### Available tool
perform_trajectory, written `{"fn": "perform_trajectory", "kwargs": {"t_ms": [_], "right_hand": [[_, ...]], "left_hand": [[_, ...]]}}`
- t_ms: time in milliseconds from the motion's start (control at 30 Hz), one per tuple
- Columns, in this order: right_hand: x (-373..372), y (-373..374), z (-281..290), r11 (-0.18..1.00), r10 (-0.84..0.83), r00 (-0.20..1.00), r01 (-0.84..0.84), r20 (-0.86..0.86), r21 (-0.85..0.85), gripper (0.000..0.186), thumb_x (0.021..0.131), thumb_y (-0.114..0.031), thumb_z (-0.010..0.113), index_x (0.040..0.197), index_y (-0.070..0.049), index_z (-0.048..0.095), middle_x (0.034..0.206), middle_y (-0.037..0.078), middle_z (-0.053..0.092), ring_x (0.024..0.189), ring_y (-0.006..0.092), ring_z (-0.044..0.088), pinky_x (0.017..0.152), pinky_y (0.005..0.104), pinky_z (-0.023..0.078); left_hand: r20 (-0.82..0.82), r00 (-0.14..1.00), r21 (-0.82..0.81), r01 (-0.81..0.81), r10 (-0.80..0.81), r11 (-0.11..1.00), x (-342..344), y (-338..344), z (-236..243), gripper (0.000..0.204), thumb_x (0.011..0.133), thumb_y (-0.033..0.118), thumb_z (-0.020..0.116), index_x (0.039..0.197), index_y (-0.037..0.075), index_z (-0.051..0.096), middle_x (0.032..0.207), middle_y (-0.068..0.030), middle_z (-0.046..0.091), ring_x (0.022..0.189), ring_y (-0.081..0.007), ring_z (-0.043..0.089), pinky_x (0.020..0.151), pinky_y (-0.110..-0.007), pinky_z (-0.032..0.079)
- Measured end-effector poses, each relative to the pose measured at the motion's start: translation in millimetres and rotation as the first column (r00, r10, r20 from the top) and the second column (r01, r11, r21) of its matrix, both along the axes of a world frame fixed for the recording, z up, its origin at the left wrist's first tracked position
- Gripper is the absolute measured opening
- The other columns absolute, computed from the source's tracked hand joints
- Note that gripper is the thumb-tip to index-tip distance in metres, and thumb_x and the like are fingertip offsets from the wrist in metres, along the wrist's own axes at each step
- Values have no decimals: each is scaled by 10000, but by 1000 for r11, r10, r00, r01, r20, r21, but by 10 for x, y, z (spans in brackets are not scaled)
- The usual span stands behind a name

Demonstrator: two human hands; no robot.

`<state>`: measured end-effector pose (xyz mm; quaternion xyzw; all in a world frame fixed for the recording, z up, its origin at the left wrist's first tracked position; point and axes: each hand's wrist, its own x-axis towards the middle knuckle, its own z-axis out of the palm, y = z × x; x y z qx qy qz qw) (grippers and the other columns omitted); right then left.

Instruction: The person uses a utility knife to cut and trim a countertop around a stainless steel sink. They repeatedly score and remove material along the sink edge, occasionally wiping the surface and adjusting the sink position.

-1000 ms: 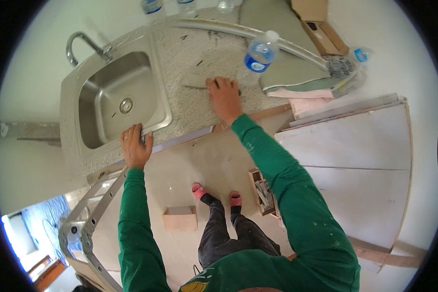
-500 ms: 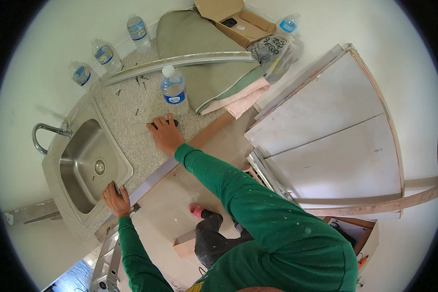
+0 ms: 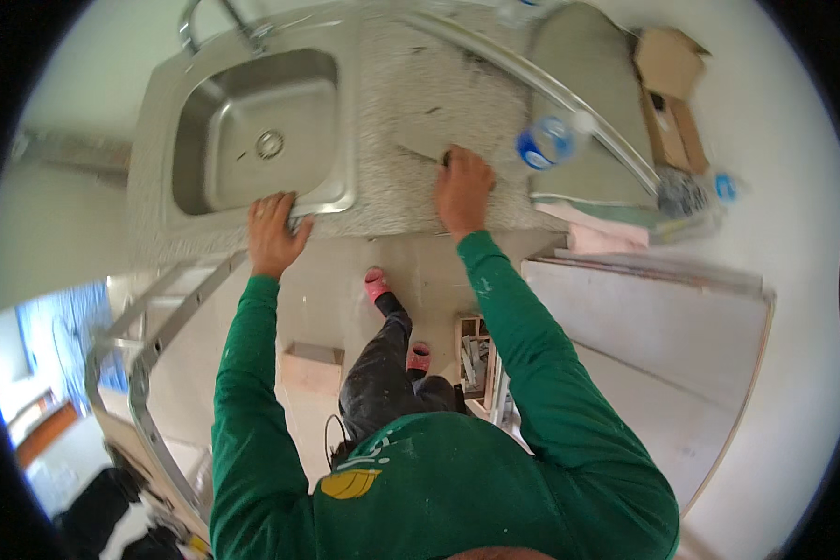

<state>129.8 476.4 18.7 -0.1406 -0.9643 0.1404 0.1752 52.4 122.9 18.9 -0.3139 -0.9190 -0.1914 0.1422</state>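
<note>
My right hand (image 3: pixel 464 191) is closed round the dark handle of a putty knife, just above the speckled countertop (image 3: pixel 392 177). The knife's thin, flat blade (image 3: pixel 422 144) points left toward the sink; motion blurs its outline. My left hand (image 3: pixel 275 233) rests on the front rim of the steel sink (image 3: pixel 345 201), fingers stretched out, with nothing in it. A clear water bottle (image 3: pixel 545 142) with a blue label stands to the right of my right hand.
A long metal strip (image 3: pixel 541 79) lies across the counter and a folded grey-green cloth (image 3: pixel 588 103). Behind the sink rises a faucet (image 3: pixel 252 35). An open cardboard box (image 3: pixel 681 131) sits far right. A ladder (image 3: pixel 149 345) stands left, with white boards (image 3: pixel 644 345) leaning right.
My view has swung round, so the sink and counter now lie straight ahead. The right hand has closed round the knife's handle; the left hand stays at the sink's edge.
</note>
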Motion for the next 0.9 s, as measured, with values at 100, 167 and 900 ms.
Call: {"fn": "perform_trajectory", "kwargs": {"t_ms": [100, 167, 900], "right_hand": [[-83, -32, -54, 995, 92, 986, -85, -136, 57, 423, 1017, -168, 656, 1418, -47, 596, 1333, 152, 643, 1239, 365, 583, 1106, 542, 391], [-42, -29, -99, 988, 150, 975, -142, -164, 63, 412, 1035, -181, 651, 1427, -63, 599, 1324, 151, 651, 1215, 360, 595, 1096, 525, 408], [912, -955, 303, 297, 160, 983, 43, 94, -954, 584, 1044, -85, 557, 1599, 10, 403, 1035, 260, 684, 859, 410, 687, 847, 460, 544]], "left_hand": [[72, 997, -9, -14, 15, 1000, -13, -109, 4, 555, 941, 489, 750, 1300, 68, 701, 1263, -142, 701, 1182, -349, 642, 1128, -525, 390], [164, 986, -78, -28, 41, 997, 19, -102, 101, 586, 928, 488, 768, 1323, 62, 692, 1283, -140, 699, 1216, -350, 630, 1128, -522, 395], [60, 993, 37, 101, -103, 994, -93, 239, -6, 578, 810, 480, 902, 1205, 77, 777, 1103, -109, 786, 922, -299, 730, 820, -420, 573]]}}
